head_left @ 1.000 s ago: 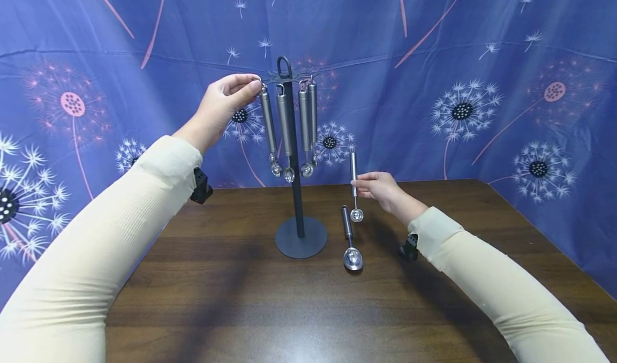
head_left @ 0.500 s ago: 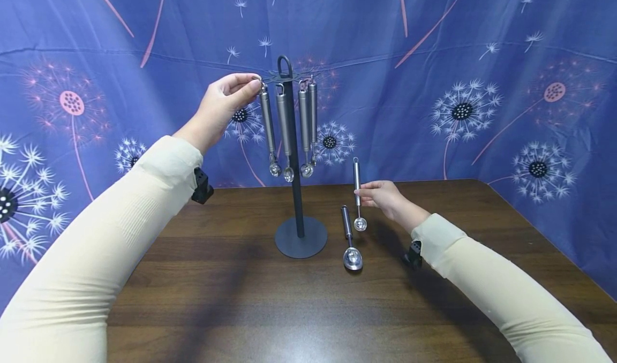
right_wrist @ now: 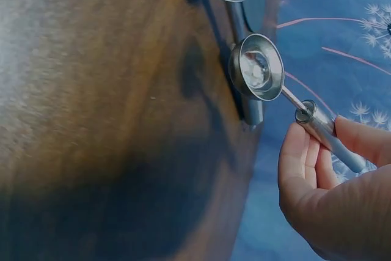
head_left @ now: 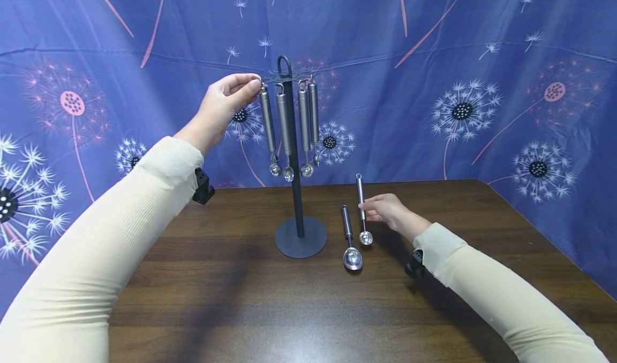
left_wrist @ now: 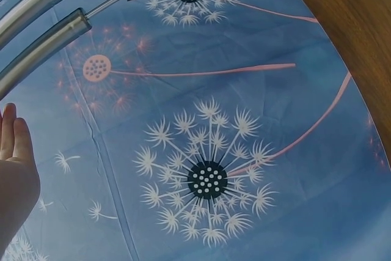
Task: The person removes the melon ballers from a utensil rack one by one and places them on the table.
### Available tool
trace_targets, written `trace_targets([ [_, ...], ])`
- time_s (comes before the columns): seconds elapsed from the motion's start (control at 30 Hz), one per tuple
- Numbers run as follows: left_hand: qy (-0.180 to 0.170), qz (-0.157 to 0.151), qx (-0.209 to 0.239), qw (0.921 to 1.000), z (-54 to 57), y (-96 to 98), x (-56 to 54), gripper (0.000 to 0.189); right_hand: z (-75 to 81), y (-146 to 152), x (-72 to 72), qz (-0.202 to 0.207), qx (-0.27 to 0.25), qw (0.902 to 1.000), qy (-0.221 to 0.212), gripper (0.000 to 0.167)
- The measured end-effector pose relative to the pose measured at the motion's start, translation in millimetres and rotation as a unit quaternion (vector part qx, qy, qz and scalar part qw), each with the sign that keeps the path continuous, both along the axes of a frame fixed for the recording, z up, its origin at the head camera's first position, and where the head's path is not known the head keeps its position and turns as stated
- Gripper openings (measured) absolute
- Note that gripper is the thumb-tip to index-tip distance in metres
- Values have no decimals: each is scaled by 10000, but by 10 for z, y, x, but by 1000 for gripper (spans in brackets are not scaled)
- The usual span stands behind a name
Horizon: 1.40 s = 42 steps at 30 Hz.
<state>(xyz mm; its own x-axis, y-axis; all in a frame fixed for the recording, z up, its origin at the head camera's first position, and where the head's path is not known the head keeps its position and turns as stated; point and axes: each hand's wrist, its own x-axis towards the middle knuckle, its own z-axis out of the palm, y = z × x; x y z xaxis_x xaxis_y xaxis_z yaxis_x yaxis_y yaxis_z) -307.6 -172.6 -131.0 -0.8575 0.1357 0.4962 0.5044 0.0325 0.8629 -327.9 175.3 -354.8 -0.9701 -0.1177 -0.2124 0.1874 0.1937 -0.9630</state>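
Utensils (head_left: 303,121) hang from the mid-frame stand (head_left: 296,197) on the table (head_left: 217,299), curtain (head_left: 385,111) behind. Right of its base lies one scoop (head_left: 352,257); the held scoop (head_left: 361,191) is farther right.

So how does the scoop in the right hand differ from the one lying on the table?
The held scoop has a smaller, round bowl, while the lying scoop has a larger, oval one. The right hand pinches the held scoop by its handle; the lying scoop rests on the table, untouched. Both are shiny metal with cylindrical handles.
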Motion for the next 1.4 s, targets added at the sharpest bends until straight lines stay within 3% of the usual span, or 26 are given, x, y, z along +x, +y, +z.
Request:
trace_targets([
  [0.6, -24, -7, -3, 10000, -20, 9, -23, 34, -368, -8, 42, 73, 7, 9995, -313, 30],
  [1.0, -4, -41, 69, 10000, -14, 8, -8, 34, -465, -10, 41, -200, 219, 9987, -417, 17],
  [1.4, 33, -56, -1, 10000, 4, -3, 24, 35, -413, -31, 12, -452, 616, 9948, -670, 45],
])
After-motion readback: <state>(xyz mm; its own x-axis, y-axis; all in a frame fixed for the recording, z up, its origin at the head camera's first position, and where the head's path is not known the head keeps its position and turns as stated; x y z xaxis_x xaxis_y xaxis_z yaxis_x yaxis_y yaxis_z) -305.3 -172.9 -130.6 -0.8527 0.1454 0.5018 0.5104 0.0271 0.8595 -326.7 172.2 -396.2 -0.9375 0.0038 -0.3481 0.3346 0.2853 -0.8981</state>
